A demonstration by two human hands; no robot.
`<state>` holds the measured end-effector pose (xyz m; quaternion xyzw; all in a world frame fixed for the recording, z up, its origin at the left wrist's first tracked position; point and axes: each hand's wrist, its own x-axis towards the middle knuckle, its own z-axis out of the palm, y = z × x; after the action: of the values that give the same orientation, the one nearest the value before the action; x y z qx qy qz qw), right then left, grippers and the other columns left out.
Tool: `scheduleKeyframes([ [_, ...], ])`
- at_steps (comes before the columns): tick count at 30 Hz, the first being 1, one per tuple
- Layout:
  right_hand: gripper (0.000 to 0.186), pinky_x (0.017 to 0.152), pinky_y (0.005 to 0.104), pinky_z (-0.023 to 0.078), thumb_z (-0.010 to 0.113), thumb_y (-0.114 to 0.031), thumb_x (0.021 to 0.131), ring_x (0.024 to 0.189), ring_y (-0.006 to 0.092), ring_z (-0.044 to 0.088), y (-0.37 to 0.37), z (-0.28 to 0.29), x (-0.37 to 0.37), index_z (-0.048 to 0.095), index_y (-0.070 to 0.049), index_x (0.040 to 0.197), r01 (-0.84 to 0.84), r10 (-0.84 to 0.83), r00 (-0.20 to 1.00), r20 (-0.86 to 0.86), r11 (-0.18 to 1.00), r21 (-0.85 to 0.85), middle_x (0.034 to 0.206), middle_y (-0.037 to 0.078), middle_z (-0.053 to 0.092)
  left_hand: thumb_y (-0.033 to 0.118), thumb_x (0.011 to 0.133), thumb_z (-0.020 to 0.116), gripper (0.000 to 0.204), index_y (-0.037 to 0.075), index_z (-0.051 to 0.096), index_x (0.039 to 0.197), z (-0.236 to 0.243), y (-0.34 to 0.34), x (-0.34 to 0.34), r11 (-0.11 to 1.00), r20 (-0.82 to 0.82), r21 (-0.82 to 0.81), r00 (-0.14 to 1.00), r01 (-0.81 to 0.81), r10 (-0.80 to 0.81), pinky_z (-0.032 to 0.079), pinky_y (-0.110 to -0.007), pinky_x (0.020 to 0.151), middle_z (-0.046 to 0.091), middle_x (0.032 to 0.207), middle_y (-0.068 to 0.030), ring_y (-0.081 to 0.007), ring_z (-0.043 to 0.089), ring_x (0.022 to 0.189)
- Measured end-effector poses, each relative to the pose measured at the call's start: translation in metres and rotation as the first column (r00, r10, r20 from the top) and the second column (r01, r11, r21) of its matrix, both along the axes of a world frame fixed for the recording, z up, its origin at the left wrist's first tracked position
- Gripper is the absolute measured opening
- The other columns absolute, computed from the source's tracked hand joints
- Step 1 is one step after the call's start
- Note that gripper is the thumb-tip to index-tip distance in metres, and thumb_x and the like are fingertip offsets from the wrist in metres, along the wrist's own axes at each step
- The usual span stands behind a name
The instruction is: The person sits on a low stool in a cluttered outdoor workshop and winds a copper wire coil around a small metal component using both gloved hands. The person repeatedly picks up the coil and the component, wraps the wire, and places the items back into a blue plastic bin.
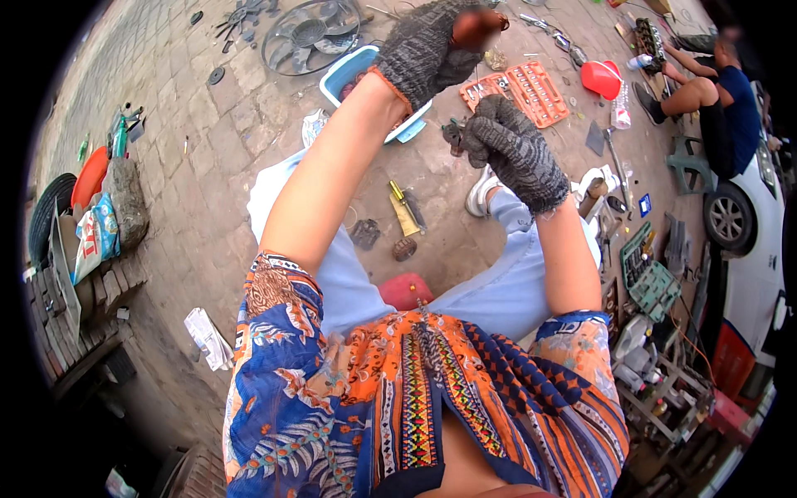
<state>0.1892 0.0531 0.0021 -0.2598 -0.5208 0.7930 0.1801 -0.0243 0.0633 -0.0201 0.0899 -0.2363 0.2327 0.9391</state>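
Charcoal knit gloves (pixel 531 170) cover both our hands. With the right hand (pixel 515 149) we pinch a small dark part (pixel 452 139) between thumb and fingers; it sticks out on the left side of that glove, toward the middle of our view. Our left hand (pixel 432 54) reaches farther from our body, its fingers curled around a reddish-brown piece (pixel 480 27) too blurred for us to name. From the left hand, the small dark part lies back toward us, the two pieces well apart. We cannot firmly read its long axis, since it is so short and half covered. Behind the left wrist sits a light-blue basin (pixel 334 80); just beyond the right hand lies an open orange tool case (pixel 540 95).
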Motion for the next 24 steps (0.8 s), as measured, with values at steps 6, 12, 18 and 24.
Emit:
scheduleKeyframes([
  [6, 0.018, 0.049, 0.0189, 0.034, 0.059, -0.007, 0.08, 0.057, 0.0073, 0.043, 0.055, 0.008, 0.024, 0.051, -0.004, 0.096, 0.103, -0.111, 0.955, -0.274, 0.994, -0.042, 0.068, -0.001, 0.047, 0.018, 0.088, 0.049, 0.029, 0.005, 0.057, 0.114, 0.04, -0.063, 0.017, -0.135, 0.261, 0.889, -0.243, 0.438, 0.934, 0.047, -0.039, 0.085, 0.06, 0.108, -0.0171, -0.0305, 0.058, 0.1],
  [12, 0.011, 0.048, 0.0199, 0.04, 0.06, -0.011, 0.082, 0.057, 0.0082, 0.052, -0.008, 0.014, -0.01, 0.053, -0.005, 0.087, 0.098, -0.101, 0.995, -0.007, 0.942, 0.322, 0.074, 0.003, 0.06, 0.027, 0.087, 0.051, 0.028, 0.007, 0.057, 0.106, 0.001, -0.037, 0.026, 0.244, 0.491, 0.778, -0.803, 0.579, 0.338, 0.047, -0.044, 0.068, 0.062, 0.095, -0.0175, -0.0352, 0.061, 0.081],
  [18, 0.023, 0.048, 0.0217, 0.036, 0.063, -0.011, 0.077, 0.056, 0.0086, 0.046, 0.017, -0.009, 0.002, 0.053, -0.004, 0.096, -0.157, 0.157, 0.987, -0.031, 0.988, -0.01, 0.073, 0.002, 0.052, 0.029, 0.087, 0.052, 0.022, 0.008, 0.055, 0.095, 0.034, -0.05, 0.027, -0.262, 0.281, 0.953, -0.769, 0.153, 0.574, 0.04, -0.028, 0.052, 0.054, 0.074, -0.0061, -0.019, 0.052, 0.059],
  [24, 0.035, 0.049, 0.0216, 0.028, 0.058, -0.006, 0.077, 0.051, 0.0085, 0.032, 0.041, 0.008, 0.022, 0.053, -0.001, 0.11, -0.098, 0.011, 0.938, -0.347, 0.967, -0.233, 0.064, -0.002, 0.037, 0.011, 0.086, 0.055, 0.027, -0.003, 0.056, 0.109, 0.036, -0.065, -0.016, -0.66, 0.732, 0.614, 0.002, 0.433, 0.682, 0.046, -0.033, 0.09, 0.061, 0.107, -0.015, -0.0251, 0.06, 0.101],
])
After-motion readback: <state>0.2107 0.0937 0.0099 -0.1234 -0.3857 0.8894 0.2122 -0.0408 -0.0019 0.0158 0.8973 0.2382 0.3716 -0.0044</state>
